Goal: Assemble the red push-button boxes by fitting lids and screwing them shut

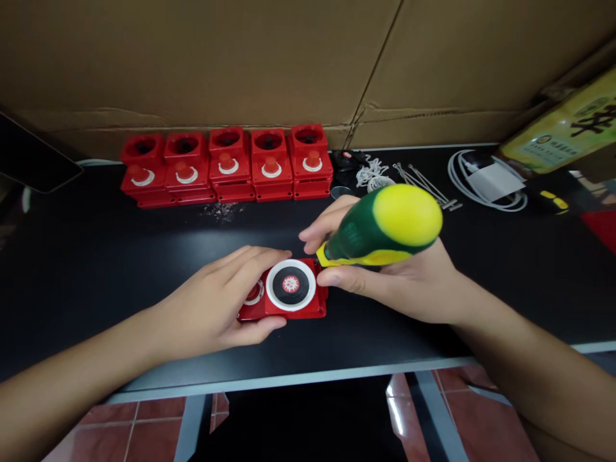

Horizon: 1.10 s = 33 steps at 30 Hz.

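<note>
A red plastic unit (308,309) with a round white-rimmed black dial lies near the front edge of the black table (96,269). My left hand (226,301) rests over the unit's left part, fingers closed around it from above and thumb below. My right hand (385,276) grips a green and yellow screwdriver (385,228), handle end pointing toward the camera, its tip hidden at the unit's right edge.
Several red units of the same kind (226,163) stand in a row at the back against brown cardboard (289,58). Long metal pins (423,183), a coiled white cable with charger (486,179), white string (373,173) and a yellow-green carton (563,125) lie at the back right.
</note>
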Motion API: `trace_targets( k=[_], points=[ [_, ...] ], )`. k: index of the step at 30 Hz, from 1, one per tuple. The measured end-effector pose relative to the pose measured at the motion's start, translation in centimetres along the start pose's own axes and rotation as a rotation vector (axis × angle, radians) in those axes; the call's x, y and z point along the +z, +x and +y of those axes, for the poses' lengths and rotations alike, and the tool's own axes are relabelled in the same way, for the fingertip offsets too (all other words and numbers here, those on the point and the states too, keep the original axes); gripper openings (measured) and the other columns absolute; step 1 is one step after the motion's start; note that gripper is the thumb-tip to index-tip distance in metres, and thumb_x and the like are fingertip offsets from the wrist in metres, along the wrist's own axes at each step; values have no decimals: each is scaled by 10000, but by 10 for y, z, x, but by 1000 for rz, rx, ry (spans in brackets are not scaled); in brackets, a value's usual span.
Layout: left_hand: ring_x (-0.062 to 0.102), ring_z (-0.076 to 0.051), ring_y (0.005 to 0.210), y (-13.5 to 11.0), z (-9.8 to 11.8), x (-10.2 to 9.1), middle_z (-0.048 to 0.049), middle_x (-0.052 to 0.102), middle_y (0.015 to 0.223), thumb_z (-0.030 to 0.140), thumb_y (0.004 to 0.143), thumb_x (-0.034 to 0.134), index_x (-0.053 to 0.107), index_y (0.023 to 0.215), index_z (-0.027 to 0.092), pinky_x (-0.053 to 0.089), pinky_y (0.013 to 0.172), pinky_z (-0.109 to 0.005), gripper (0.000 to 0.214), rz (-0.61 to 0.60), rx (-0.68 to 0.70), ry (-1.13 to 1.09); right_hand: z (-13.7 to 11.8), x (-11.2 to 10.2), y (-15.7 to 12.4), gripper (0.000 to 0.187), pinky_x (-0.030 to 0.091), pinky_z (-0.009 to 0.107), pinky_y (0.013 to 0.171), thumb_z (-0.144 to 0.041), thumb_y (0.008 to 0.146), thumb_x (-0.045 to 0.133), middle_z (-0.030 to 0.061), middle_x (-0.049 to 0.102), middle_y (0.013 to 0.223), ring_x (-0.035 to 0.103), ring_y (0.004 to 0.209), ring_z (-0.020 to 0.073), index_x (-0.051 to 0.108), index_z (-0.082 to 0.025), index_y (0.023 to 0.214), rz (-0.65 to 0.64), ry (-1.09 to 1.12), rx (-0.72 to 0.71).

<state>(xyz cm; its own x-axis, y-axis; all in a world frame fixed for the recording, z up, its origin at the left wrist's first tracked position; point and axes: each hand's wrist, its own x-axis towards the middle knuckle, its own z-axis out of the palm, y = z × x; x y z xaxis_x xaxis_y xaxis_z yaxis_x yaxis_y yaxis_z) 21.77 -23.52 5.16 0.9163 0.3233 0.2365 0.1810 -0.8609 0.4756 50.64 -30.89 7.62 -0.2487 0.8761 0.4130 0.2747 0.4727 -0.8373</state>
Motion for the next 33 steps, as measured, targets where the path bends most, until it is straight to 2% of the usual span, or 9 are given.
trace_targets(
  k=[2,5,9,14,18,23,27,30,33],
  points=[
    [806,-319,1217,-1,0,-1,-145,753,1417,466,1144,718,518,1524,221,677,1061,-419,495,-7,-7,13,0,-4,-2,186,656,386,933,-321,1032,907,59,815,1084,782,1133,262,792,-216,1135,-25,-7,-33],
    [804,-319,1208,-1,0,-1,-141,756,1402,449,1135,727,516,1526,224,670,1074,-426,499,-15,-15,23,-4,-9,-6,216,662,413,968,-229,1063,842,64,829,1146,798,1193,278,791,-241,1271,-49,9,-43],
    [806,-308,1171,1,1,-1,-130,762,1357,451,1143,707,509,1526,228,667,1061,-415,486,-12,-4,27,-8,-12,-7,135,656,384,938,-200,1085,799,47,834,1105,804,1162,257,807,-255,1208,-93,-19,-47],
    [802,-296,1154,1,1,0,-120,758,1329,478,1175,643,494,1535,225,670,1026,-392,464,-11,6,51,-7,-11,-6,165,659,342,875,-186,1078,827,36,831,1119,814,1108,227,807,-256,1227,-87,-13,-49],
    [794,-297,1194,1,0,0,-131,753,1351,479,1188,621,489,1529,216,664,1057,-394,451,-14,14,48,-5,-7,-7,193,674,344,883,-252,1038,905,31,824,1143,814,1049,212,805,-246,1203,-37,-3,-8],
    [791,-306,1175,0,0,0,-139,758,1344,460,1152,688,505,1545,195,656,1078,-418,508,-35,-11,60,-4,0,-6,281,658,311,784,-373,956,998,5,773,1053,768,941,187,779,-250,1083,82,51,61],
    [794,-302,1174,0,0,0,-137,761,1356,458,1141,710,513,1559,195,653,1066,-407,531,-38,-14,53,-3,3,-3,382,649,311,758,-459,889,1046,-14,739,1019,726,863,171,756,-266,1048,93,61,101],
    [797,-307,1186,0,0,0,-137,766,1362,468,1143,706,519,1554,201,658,1052,-405,524,-26,-2,45,-2,3,-2,380,660,313,784,-434,885,1050,-14,735,1041,743,906,179,756,-273,1064,95,59,93],
    [799,-316,1207,1,1,-1,-149,769,1389,447,1135,712,522,1556,203,663,1066,-420,522,-29,-16,36,-2,0,-3,290,671,308,778,-317,951,994,3,771,1079,740,853,161,774,-255,1128,54,64,30]
  ],
)
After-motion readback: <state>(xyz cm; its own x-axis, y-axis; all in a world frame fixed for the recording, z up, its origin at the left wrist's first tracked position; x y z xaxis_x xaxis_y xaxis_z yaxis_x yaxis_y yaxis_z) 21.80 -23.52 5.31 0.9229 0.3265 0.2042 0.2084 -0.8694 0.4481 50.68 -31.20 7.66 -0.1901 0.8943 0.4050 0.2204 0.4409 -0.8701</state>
